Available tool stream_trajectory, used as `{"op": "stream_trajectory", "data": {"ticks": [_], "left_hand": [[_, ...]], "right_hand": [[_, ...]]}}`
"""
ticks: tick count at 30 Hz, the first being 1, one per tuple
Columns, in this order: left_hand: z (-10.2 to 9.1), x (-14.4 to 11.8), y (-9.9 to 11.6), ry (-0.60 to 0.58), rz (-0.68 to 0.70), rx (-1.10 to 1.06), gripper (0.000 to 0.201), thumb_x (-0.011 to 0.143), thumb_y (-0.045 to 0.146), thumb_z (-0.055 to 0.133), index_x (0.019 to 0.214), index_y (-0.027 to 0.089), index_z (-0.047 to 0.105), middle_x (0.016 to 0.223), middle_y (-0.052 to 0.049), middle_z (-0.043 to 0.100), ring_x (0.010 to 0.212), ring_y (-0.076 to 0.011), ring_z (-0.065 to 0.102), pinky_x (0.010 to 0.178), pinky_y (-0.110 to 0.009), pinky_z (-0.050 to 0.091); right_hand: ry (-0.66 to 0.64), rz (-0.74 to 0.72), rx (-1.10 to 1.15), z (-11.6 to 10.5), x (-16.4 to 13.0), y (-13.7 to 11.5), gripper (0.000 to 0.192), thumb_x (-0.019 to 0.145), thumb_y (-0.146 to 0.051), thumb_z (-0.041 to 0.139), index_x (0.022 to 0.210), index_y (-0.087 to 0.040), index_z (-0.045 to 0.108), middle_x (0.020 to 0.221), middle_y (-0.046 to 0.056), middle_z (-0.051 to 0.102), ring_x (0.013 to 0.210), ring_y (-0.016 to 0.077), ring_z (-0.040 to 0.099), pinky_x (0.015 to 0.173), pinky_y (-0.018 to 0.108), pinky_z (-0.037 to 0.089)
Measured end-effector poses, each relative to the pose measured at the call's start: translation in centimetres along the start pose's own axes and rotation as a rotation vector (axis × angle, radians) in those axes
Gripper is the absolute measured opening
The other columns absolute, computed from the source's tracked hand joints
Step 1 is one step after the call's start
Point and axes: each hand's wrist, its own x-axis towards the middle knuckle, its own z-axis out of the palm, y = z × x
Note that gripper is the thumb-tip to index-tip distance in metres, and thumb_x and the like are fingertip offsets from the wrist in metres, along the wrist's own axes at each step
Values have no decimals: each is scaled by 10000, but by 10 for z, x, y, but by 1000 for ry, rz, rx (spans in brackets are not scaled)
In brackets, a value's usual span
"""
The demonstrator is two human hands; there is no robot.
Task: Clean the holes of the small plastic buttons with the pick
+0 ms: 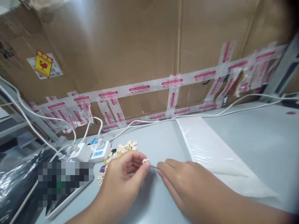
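My left hand is closed in a pinch, with a small cream button-like piece between thumb and forefinger. To its right, my right hand has its fingers pressed together around a thin grey rod. Only a short length of the rod shows, its left end reaching the cream piece; whether it passes into a hole cannot be made out. Behind and left of my left hand lies a pile of similar small pieces, mostly cream, with some yellow, black and purple ones.
A large taped cardboard box stands along the back. White cables run before it to a power strip at left. A pixelated device and black plastic wrapping lie leftward. A white plastic bag lies at right.
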Motion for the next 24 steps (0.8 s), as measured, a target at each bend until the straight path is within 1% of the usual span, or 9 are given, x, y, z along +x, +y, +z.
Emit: {"op": "stream_trajectory", "data": {"ticks": [4,7,11,16,18,20,22,24], "left_hand": [[1,2,-4,9,10,49,159,804,401,699,853,251,688,716,-19,722,605,-174,667,566,-299,571],[1,2,-8,37,13,43,143,797,392,712,848,260,693,691,-7,720,591,-172,670,551,-285,576],[-2,1,-9,33,38,38,116,798,368,728,869,277,712,715,-6,742,623,-179,700,555,-265,590],[-3,3,-5,27,10,-44,93,780,346,752,827,274,719,711,-9,751,580,-168,699,543,-245,610],[-3,3,-3,-4,9,-74,90,772,330,762,837,277,727,724,-9,760,604,-178,719,555,-239,620],[-2,1,-2,-55,33,-76,99,767,320,770,855,289,738,751,-9,771,650,-191,743,590,-238,633],[-1,-2,0,-119,63,-40,88,782,320,765,866,300,752,786,-7,781,683,-195,755,633,-242,644],[0,-5,2,-174,77,-5,65,803,319,749,863,295,760,797,-6,785,685,-189,755,636,-236,644]], "right_hand": [[40,-3,31,15,-7,8,224,879,-112,478,871,-242,660,721,58,648,530,177,541,510,332,346],[46,8,60,17,-8,11,197,894,-151,501,871,-243,673,734,75,659,558,189,555,519,333,360],[12,49,149,9,-3,8,239,937,-206,470,817,-260,669,724,67,663,560,200,571,542,343,386],[18,206,320,-6,6,0,316,987,-345,425,778,-278,651,666,47,640,570,213,574,556,349,411],[11,273,445,-8,8,-2,287,973,-378,458,786,-280,653,642,27,623,566,200,564,538,329,411],[-27,328,594,-9,9,-3,222,934,-404,528,807,-284,665,613,2,596,563,182,549,517,301,407],[-78,363,717,-9,9,-4,184,895,-415,581,806,-284,676,595,-14,568,560,166,534,499,276,397],[-113,394,782,-10,9,-4,185,882,-402,593,778,-269,668,586,-18,545,556,154,517,485,261,377]]}}
